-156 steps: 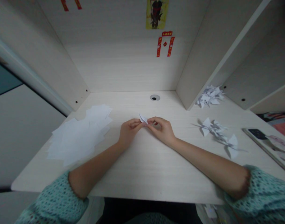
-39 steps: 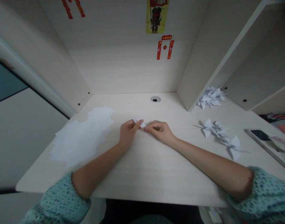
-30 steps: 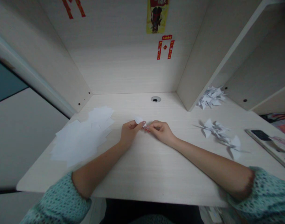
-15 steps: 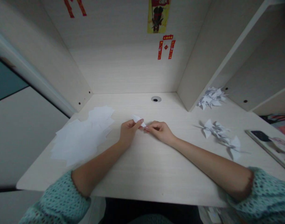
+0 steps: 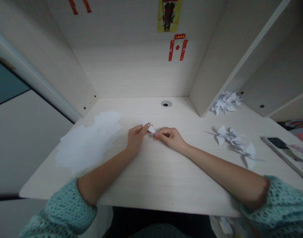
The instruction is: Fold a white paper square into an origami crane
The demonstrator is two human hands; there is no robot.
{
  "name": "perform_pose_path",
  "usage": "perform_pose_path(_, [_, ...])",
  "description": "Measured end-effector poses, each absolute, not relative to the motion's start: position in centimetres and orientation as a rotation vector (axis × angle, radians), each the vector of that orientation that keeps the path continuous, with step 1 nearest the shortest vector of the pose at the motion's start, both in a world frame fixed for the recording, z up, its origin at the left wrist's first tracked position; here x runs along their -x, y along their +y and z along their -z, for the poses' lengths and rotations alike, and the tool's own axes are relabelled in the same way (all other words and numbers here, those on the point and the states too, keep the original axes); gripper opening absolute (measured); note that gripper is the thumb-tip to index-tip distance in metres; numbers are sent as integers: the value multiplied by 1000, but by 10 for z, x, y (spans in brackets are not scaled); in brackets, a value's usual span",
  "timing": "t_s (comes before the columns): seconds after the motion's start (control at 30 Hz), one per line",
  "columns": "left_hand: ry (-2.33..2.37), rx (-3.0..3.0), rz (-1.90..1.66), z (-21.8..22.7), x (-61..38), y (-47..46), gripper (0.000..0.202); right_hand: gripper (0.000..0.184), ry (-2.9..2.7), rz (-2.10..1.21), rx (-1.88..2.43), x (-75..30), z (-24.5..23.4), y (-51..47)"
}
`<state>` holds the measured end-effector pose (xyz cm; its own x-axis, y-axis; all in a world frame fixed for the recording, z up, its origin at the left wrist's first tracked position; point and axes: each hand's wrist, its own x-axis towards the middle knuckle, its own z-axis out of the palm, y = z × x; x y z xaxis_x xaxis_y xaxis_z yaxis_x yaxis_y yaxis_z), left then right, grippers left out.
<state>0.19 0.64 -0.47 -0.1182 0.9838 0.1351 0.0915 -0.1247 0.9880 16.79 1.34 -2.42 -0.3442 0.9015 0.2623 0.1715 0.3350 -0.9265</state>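
A small folded piece of white paper (image 5: pixel 150 128) is held just above the middle of the desk. My left hand (image 5: pixel 137 136) pinches it from the left, with the thumb lying on top. From the other side my right hand (image 5: pixel 170 137) grips its lower right tip between thumb and fingertips. Part of the paper is hidden behind the left thumb and fingers. To the left of my left hand, a spread of flat white paper sheets (image 5: pixel 88 142) overlaps on the desk. Several folded paper cranes (image 5: pixel 234 140) lie to the right of my right hand.
A heap of folded white paper shapes (image 5: pixel 225 102) sits by the upright divider (image 5: pixel 210 79). At the right edge lies a phone (image 5: pixel 287 152) on a flat item. A round cable hole (image 5: pixel 166 103) is near the back panel. The desk's front edge (image 5: pixel 166 211) runs before me.
My left thumb has shifted slightly up and left along the folded paper, showing more of its right end. My right hand keeps its pinch. The view has tilted a little.
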Motion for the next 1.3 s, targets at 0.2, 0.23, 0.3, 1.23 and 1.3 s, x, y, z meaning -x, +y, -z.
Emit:
perform_pose_path(0.2, [1324,-1351,-1342,4,0,7,38,33,-1736,-1095,897,-169,23,14])
perform_pose_path(0.23, [1320,-1350,-1340,5,0,7,39,34,-1723,-1083,889,-169,23,15])
perform_pose_path(0.3, [1303,-1344,-1341,6,1,7,40,32,-1696,-1073,882,-169,22,16])
perform_pose_path(1.23, [1358,-1530,-1196,8,0,4,45,23,-1894,-646,708,-171,17,7])
perform_pose_path(1.3, [1326,-1549,-1191,7,0,3,45,17,-1871,-640,730,-171,18,8])
